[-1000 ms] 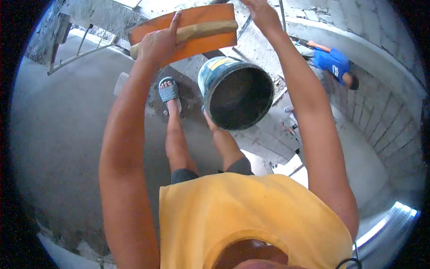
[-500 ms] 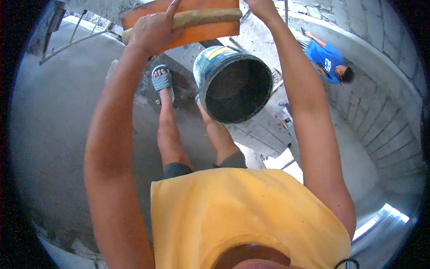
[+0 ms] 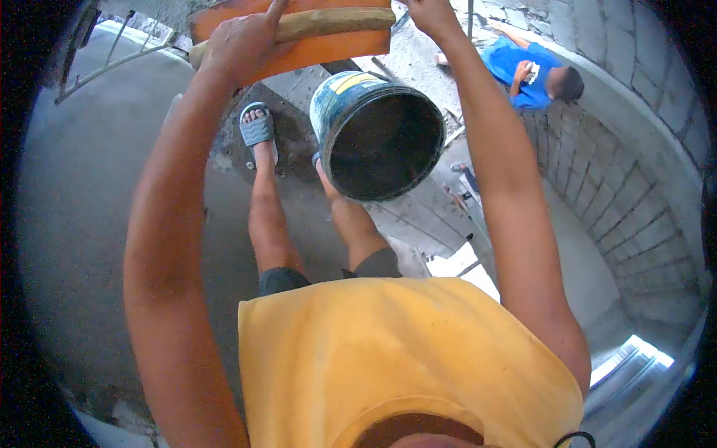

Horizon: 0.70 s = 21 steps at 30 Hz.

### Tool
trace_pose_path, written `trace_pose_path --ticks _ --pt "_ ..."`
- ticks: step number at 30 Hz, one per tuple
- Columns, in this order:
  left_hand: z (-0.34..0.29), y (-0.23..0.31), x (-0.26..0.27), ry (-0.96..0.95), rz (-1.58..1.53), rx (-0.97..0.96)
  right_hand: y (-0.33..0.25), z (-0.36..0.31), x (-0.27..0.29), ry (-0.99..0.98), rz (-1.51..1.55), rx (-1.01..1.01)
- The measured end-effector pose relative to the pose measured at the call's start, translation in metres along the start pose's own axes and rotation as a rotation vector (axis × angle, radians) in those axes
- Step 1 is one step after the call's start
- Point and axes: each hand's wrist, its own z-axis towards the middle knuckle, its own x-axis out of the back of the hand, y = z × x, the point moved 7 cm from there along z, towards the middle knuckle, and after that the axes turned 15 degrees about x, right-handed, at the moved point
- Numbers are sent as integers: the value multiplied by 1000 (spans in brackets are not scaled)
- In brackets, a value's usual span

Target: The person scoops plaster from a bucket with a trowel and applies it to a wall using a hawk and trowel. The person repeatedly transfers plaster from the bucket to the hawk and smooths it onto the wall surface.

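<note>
My left hand (image 3: 240, 46) is closed round the wooden handle of an orange plastering float (image 3: 328, 46) at the top of the view. Its index finger stretches up along the handle. The float's upper part runs out of the picture. Just past the float's right end is my right hand (image 3: 432, 16), closed, its fingers partly cut off by the top edge; what it holds is hidden. Between my forearms, below the float, a blue-and-yellow bucket (image 3: 326, 112) shows its dark open mouth. The bucket is near my feet, and neither hand touches it.
A co-worker in a blue shirt (image 3: 515, 69) is at the upper right, beside a block wall (image 3: 627, 194). Planks (image 3: 426, 216) lie under and beside the bucket. A smooth grey surface (image 3: 89, 194) spreads at left, with a thin metal bar (image 3: 112, 75) at its far end.
The float and both hands sit slightly further left and higher in view, as does the bucket. The co-worker has shifted up and left in the picture, one hand now at the chest.
</note>
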Motion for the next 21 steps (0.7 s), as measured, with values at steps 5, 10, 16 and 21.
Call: trace_pose_path --ticks 5,10,16,21 --pt "10 -25 -37 50 75 160 -16 15 4 33 188 -34" --pt "2 -3 -6 5 43 107 -10 9 -3 6 167 -113" --pt "-1 4 0 -70 68 44 -11 8 -14 66 191 -46" --pt "1 8 0 11 63 38 6 -4 -17 177 71 51"
